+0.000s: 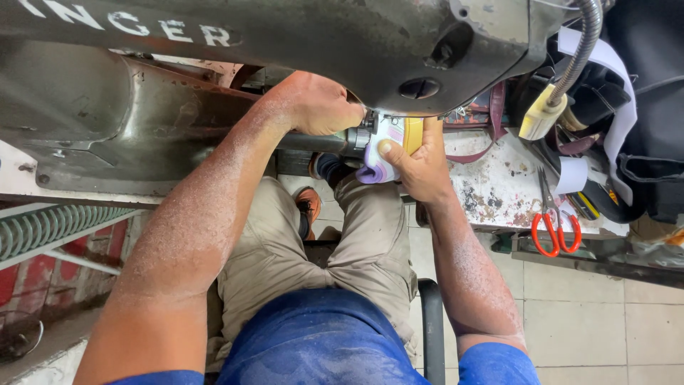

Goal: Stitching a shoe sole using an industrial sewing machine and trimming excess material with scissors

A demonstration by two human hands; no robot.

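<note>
Fingers of the right hand [420, 167] are curled around a small piece of white, lilac and yellow material [388, 146], the thumb [390, 151] pressed flat on its face and the other fingers wrapped behind it, so the piece is pinched between them. It sits right at the tip of the dark cylindrical arm [320, 141] of the old grey metal sewing machine [285, 36], just below the machine's head. The left hand [317, 105] is closed in a loose fist on top of that same arm, knuckles up, fingers pressed together and tucked under the head where I cannot see their tips; it lies just beside the coloured piece, close to touching the right hand.

Both forearms reach forward from blue sleeves, above beige trousers [356, 235] and an orange shoe [308, 203] on the tiled floor.

To the right, a paint-stained white worktop [499, 185] carries a pair of scissors with orange handles [556, 228] near its front edge. A flexible metal lamp neck [581, 53] with a cream-coloured fitting hangs over that side, well apart from the hands.
</note>
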